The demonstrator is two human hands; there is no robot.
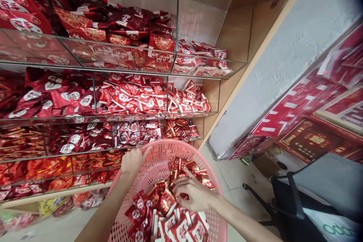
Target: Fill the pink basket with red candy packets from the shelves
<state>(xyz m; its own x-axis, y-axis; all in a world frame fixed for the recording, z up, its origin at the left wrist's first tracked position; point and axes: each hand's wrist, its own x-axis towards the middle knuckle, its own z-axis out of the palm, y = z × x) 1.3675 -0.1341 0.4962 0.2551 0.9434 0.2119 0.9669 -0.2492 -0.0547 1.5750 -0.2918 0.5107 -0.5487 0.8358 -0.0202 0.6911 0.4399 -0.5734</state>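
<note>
A pink plastic basket (218, 215) with a perforated wall stands below me, tilted in view. My left hand (133, 162) is closed over its far left rim, thumb along the edge. Inside lie small wrapped packets: red-and-gold ones (167, 201) at the back and middle, dark red ones (138, 215) at the left, and red-and-white ones (181, 228) at the near side. My right hand (187, 191) reaches in from the right, resting on the red-and-gold packets. Its fingers are apart and slightly bent; the fingertips are partly hidden among the packets.
A shelf rack with glass dividers (170, 60) rises ahead, its bins holding many red packets (136, 94). At right are a grey wall (269, 68), red printed goods (297, 102) and a black chair (286, 200). Bagged goods (56, 206) lie under the lowest shelf.
</note>
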